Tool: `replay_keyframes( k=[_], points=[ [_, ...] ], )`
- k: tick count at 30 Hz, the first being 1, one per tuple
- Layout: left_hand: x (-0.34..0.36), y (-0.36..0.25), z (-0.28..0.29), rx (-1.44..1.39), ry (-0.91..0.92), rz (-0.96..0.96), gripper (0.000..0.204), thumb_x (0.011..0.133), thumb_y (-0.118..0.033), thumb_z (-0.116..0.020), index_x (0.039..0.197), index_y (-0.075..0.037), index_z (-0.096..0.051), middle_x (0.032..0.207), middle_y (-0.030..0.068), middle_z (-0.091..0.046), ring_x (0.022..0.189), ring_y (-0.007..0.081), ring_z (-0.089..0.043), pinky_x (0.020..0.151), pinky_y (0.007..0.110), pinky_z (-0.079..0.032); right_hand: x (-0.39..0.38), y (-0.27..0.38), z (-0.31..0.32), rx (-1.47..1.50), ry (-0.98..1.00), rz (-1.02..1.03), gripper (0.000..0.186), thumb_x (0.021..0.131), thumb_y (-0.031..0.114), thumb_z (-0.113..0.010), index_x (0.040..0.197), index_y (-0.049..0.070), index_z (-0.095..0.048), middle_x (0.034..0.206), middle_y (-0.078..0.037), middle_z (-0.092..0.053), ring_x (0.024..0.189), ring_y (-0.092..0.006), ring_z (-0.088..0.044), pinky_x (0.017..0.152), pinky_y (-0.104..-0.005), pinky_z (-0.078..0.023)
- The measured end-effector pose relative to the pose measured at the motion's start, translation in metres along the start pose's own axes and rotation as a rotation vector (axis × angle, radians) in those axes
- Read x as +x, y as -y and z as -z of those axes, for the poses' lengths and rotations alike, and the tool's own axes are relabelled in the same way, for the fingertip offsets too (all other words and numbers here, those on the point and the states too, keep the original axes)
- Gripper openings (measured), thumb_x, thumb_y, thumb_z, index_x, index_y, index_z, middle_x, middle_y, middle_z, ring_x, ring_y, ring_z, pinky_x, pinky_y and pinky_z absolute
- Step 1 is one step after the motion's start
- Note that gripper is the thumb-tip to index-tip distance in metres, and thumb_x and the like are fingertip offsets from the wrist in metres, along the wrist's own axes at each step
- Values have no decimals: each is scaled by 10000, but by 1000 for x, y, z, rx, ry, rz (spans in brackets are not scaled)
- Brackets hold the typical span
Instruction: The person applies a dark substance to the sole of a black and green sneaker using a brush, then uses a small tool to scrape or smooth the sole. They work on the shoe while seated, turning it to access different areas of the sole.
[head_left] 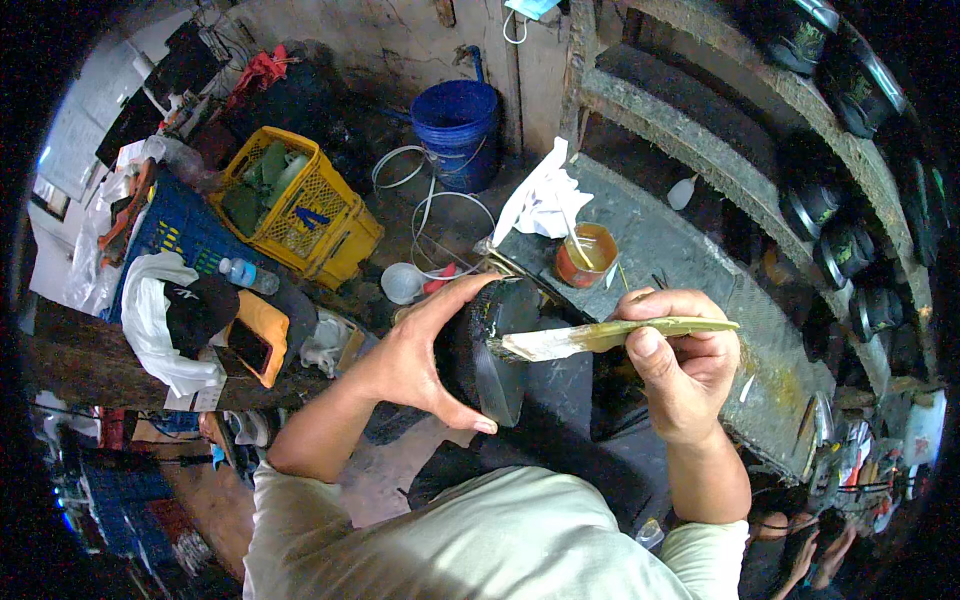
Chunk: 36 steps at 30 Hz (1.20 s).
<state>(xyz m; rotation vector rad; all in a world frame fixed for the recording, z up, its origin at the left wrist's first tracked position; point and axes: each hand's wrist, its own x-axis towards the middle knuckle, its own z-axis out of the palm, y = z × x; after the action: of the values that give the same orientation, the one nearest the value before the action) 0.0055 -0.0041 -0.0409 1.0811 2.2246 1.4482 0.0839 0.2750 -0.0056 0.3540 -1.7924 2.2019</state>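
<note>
Pale grey-green cloth shirt [500, 530] closest; beyond, left hand [408, 355] grasping black, rounded shoe-like piece [512, 388] by its sides. Right hand [685, 365] pinching flat, yellow-green-smeared brush [590, 338], pale tip over piece, contact unclear. Best: steady piece, light even strokes, fingers clear.

Shoe [465, 360] in left fingers [465, 293]. Brush [600, 338] in right fingers [655, 350], tip at shoe, handle reaching right. Behind brush, pot [572, 275] on worktop [690, 240], stick [570, 225] in pot. Farther back, bucket [456, 160] near wall [400, 50]. Left of bucket, crate [350, 235]; before crate, bottle [245, 274]; nearer still, phone [249, 347]. Far right, shelves [690, 125] with shoes [845, 250].
</note>
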Motion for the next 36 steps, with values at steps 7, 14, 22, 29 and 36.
replay_keyframes(
  k=[7,14,22,29,36],
  points=[
    [-1,1,-11,-348,-27,152,1352,439,-402,-1033,1519,79,-377,1462,191,-535,1338,280,-542,1169,409,-381,-4,-16,-2,14,-15,64,216,912,87,-774,1090,-28,-732,1029,-108,-722,928,-178,-661,831,-307,-523],
    [0,5,-13,-417,-29,156,1303,428,-356,-1047,1479,72,-406,1399,165,-578,1277,257,-575,1152,408,-399,-7,-18,1,26,17,108,213,901,96,-781,1061,-40,-739,968,-114,-718,883,-197,-644,795,-318,-508],
    [5,3,-20,-605,-80,123,1201,447,-265,-1051,1434,58,-450,1322,131,-639,1190,214,-631,1090,390,-462,-6,-20,4,19,45,204,186,871,54,-790,1023,-42,-745,929,-132,-745,856,-239,-646,804,-371,-507],
    [3,4,-24,-676,-134,130,1148,454,-260,-1044,1408,54,-488,1280,123,-665,1157,209,-650,1068,387,-479,-8,-18,11,-6,105,195,190,860,40,-794,1027,-38,-749,958,-155,-759,857,-254,-664,811,-388,-512],
    [4,10,-25,-679,-145,76,1179,456,-333,-1036,1418,55,-476,1292,137,-659,1159,230,-657,1057,394,-492,-9,-14,11,15,126,211,165,862,46,-782,1004,-31,-751,906,-155,-771,833,-266,-704,833,-397,-496]
  ],
)
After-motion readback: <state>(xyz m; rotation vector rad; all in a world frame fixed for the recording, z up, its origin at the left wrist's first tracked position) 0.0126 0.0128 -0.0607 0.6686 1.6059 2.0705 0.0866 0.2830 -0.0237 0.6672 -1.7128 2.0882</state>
